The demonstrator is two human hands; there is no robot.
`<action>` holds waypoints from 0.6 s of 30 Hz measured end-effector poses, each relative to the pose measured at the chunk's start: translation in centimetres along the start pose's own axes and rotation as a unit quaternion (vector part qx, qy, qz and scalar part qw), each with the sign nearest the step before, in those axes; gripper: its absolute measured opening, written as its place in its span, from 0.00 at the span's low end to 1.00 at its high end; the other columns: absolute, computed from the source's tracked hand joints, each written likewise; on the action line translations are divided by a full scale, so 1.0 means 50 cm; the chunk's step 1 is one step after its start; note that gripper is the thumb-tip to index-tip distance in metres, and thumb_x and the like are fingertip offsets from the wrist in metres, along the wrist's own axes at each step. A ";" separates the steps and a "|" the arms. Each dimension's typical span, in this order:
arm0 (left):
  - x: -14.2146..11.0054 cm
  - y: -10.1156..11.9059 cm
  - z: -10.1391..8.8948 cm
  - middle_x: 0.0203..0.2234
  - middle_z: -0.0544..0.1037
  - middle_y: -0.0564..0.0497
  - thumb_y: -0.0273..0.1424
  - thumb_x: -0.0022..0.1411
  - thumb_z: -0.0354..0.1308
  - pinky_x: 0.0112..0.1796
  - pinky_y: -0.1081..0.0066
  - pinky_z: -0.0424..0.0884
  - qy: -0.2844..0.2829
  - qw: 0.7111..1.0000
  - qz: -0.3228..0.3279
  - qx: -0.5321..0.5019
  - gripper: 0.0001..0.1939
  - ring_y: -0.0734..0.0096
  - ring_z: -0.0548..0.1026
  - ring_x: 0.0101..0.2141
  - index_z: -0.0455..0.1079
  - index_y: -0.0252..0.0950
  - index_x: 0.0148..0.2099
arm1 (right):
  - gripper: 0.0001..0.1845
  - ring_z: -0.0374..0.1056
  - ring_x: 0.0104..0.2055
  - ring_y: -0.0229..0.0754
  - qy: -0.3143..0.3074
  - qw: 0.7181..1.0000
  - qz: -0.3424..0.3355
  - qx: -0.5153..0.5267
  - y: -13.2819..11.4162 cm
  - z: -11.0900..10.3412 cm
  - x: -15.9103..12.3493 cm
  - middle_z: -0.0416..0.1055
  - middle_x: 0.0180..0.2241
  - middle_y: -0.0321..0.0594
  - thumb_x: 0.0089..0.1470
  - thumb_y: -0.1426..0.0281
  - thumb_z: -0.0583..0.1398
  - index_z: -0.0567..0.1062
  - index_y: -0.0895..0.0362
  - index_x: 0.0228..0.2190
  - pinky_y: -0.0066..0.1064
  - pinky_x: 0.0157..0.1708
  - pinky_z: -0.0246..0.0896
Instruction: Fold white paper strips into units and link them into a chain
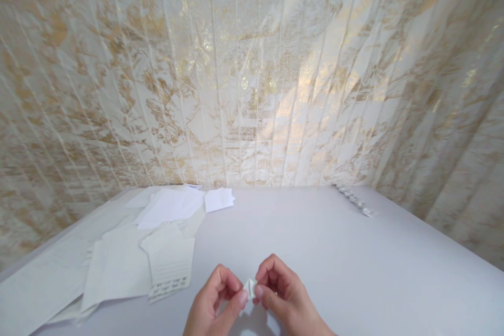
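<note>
Between my two hands, just above the near part of the white table (326,273), is a small folded piece of white paper (249,287) with a pointed top. My left hand (220,299) pinches its left side between thumb and fingers. On the right side, the thumb and forefinger of my right hand (281,294) close on it in the same way. The fingertips cover part of the paper's edges.
Loose white sheets (169,207) and larger off-white papers (122,265) lie overlapping on the left, one with printed or written lines (169,262). A small paper stack (219,200) is near the back. Small folded pieces (352,199) form a row at back right. A patterned curtain (252,89) hangs behind.
</note>
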State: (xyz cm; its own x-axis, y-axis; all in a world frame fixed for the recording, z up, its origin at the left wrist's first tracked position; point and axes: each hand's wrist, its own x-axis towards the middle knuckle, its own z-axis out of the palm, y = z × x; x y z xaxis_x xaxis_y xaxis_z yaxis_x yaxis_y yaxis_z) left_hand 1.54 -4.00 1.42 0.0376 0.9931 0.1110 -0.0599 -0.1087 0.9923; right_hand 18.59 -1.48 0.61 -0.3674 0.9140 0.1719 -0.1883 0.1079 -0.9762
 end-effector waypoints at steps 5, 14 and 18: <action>0.002 -0.009 0.000 0.22 0.68 0.59 0.55 0.52 0.65 0.31 0.73 0.63 -0.005 1.000 -0.001 0.003 0.25 0.72 0.67 0.27 0.65 0.39 0.31 | 0.27 0.61 0.24 0.35 -0.033 0.999 0.021 -0.020 0.006 -0.002 0.005 0.63 0.24 0.28 0.52 0.46 0.63 0.65 0.54 0.39 0.26 0.26 0.54; 0.000 -0.015 -0.001 0.24 0.68 0.58 0.57 0.55 0.61 0.34 0.70 0.64 -0.033 0.999 0.011 0.031 0.25 0.69 0.69 0.28 0.65 0.40 0.33 | 0.29 0.52 0.15 0.30 -0.076 0.996 0.046 -0.028 0.014 0.008 0.005 0.62 0.16 0.26 0.53 0.42 0.60 0.62 0.55 0.29 0.23 0.18 0.47; 0.006 -0.013 -0.002 0.22 0.65 0.58 0.57 0.58 0.58 0.32 0.71 0.61 -0.083 0.996 -0.019 0.039 0.25 0.70 0.65 0.27 0.65 0.38 0.31 | 0.28 0.53 0.15 0.30 -0.069 0.996 0.048 -0.005 0.008 0.004 0.003 0.64 0.16 0.28 0.53 0.43 0.60 0.63 0.55 0.29 0.23 0.18 0.49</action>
State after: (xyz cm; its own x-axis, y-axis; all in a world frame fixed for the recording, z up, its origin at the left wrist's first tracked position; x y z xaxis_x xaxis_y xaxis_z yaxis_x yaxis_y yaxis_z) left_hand 1.47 -3.61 0.80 0.2033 0.9763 0.0747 0.0229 -0.0810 0.9964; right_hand 18.26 -1.38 0.29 -0.5052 0.8580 0.0929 -0.1376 0.0262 -0.9901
